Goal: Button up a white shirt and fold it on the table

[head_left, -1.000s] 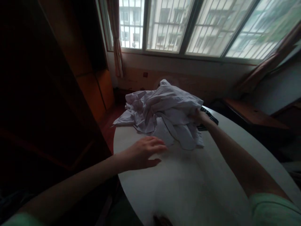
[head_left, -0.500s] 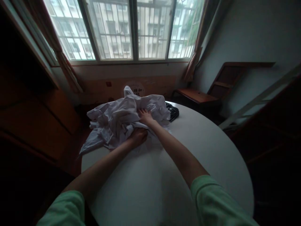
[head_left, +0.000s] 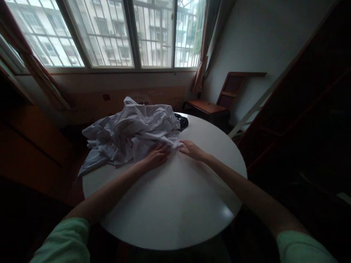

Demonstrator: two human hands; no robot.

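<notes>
A heap of crumpled white cloth [head_left: 128, 128] covers the far left part of a round white table [head_left: 170, 204], some of it hanging over the left edge. At the heap's near edge my left hand [head_left: 157, 157] is closed on a fold, its fingers bent and slightly blurred. To the right, the fingertips of my right hand [head_left: 192, 150] pinch a low corner of the same cloth, close to the tabletop. The cloth's exact kind is hidden by its folds. A dark striped fabric item [head_left: 182, 122] shows from behind the heap's right side.
Beyond the table stands a wooden chair [head_left: 208, 106] near the wall. A barred window [head_left: 153, 36] with tied curtains [head_left: 201, 75] spans the back. On the left is a brown cabinet [head_left: 30, 142]; a pale ladder-like frame [head_left: 251, 113] leans at the right.
My right hand has come off the top of the heap and moved right and nearer, to the cloth's corner. The left hand stays at the near edge. The view has turned right.
</notes>
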